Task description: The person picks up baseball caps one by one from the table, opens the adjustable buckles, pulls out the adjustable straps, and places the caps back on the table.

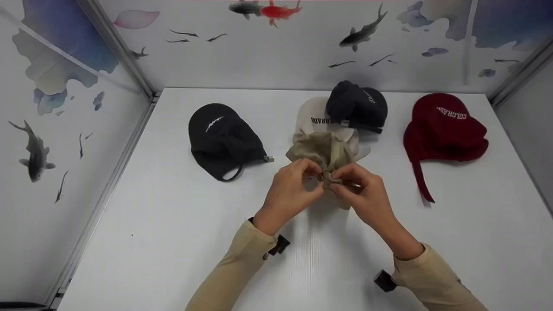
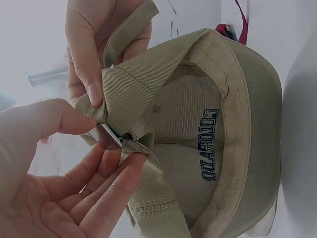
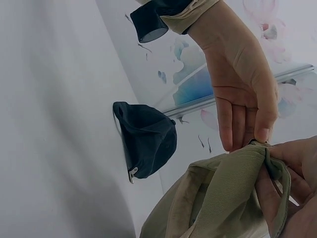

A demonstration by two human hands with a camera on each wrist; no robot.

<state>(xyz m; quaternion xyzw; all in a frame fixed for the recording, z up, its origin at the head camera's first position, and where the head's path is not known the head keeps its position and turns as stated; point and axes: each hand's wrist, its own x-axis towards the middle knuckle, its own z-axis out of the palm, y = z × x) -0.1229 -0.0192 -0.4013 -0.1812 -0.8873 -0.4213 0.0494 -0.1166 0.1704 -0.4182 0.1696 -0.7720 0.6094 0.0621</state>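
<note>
A khaki baseball cap (image 1: 317, 149) is held up over the table by both hands, its back strap toward the person. Inside its crown, the reverse of the COLORADO stitching (image 2: 210, 144) shows in the left wrist view. My left hand (image 1: 291, 185) pinches the strap at its metal buckle (image 2: 106, 136) between thumb and fingers. Right beside it, my right hand (image 1: 365, 190) pinches the other part of the strap. A loose strap end (image 2: 129, 34) sticks up past the right hand's fingers in the left wrist view.
Behind the khaki cap lies a cream cap (image 1: 309, 112), with a dark navy cap (image 1: 363, 103) resting partly on it. A black cap (image 1: 224, 138) lies to the left, a red cap (image 1: 445, 129) to the right with its strap hanging forward. Printed panels (image 1: 268, 56) wall the white table.
</note>
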